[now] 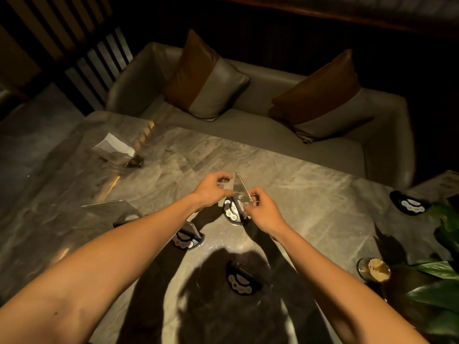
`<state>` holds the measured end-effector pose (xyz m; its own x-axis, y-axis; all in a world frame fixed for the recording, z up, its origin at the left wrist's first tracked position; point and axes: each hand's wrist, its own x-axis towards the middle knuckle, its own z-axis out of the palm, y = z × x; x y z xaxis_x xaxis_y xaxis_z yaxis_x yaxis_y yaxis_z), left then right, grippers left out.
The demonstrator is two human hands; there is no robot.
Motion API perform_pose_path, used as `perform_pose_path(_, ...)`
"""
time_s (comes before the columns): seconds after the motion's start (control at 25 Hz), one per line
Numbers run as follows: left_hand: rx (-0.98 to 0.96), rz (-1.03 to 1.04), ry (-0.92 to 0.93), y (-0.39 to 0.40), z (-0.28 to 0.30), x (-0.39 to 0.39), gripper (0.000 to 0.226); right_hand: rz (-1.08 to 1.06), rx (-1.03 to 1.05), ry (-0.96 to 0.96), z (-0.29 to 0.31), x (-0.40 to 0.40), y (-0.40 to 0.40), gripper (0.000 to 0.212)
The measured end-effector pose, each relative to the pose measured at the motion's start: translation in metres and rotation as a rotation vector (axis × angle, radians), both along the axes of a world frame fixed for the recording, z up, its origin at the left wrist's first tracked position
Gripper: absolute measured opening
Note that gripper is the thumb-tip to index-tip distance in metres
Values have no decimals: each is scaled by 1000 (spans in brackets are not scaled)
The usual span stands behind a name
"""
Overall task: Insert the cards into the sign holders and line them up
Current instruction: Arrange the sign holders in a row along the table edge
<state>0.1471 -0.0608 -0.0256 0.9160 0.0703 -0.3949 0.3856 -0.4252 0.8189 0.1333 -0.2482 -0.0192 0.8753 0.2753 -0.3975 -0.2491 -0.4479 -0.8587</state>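
Note:
At the middle of the marble table [310, 184] stands a clear sign holder [239, 186] on a dark round base [232, 209]. My left hand [211, 189] grips the upright clear panel from the left. My right hand [263, 211] pinches its right lower edge by the base. Whether a card is inside the panel I cannot tell. Three more dark bases with white markings are in view: one [186, 238] under my left forearm, one [242, 279] near me in shadow, one [408, 203] at the far right.
Another clear holder [106, 207] lies at the left, and a holder with a white card [116, 147] stands at the far left corner. A glass of toothpicks [375, 269] and green plant leaves [442, 281] crowd the right edge. A sofa with two cushions [206, 78] is behind the table.

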Motion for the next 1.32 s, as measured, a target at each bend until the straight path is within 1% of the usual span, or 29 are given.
perform_pose_path(0.08,-28,20,12,-3,-6,3,47,-92,9,-67,-6,5,-4,12)
perform_pose_path(0.12,-40,36,10,-4,-7,5,42,-129,12,-84,-7,10,-10,10)
perform_pose_path(0.24,-96,60,1,-14,-5,16,30,-168,30,-47,1,31,-39,13)
perform_pose_path(0.36,-130,-16,-7,-42,2,32,24,-151,81,18,17,52,-77,14)
perform_pose_path(0.44,-144,-61,-39,-72,10,49,21,-166,92,18,32,67,-104,16)
perform_pose_path(0.6,-183,-116,-100,-147,31,90,15,-248,12,-66,58,103,-170,15)
perform_pose_path(0.72,-188,-118,-136,-215,33,124,11,-328,-51,-123,70,128,-231,15)
perform_pose_path(0.84,-138,-132,-173,-284,23,156,11,-425,-123,-163,62,151,-292,13)
perform_pose_path(0.92,-104,-136,-190,-320,14,171,9,-453,-213,-211,49,165,-325,10)
perform_pose_path(1.0,-63,-135,-191,-348,3,184,9,-440,-304,-242,36,176,-352,8)
perform_pose_path(1.08,-68,-134,-158,-371,-11,194,12,-398,-363,-258,21,184,-376,6)
perform_pose_path(1.16,-81,-119,-122,-389,-24,200,11,-373,-392,-249,10,190,-391,6)
perform_pose_path(1.32,-84,-104,-86,-415,-39,207,9,-396,-416,-184,-7,197,-414,11)
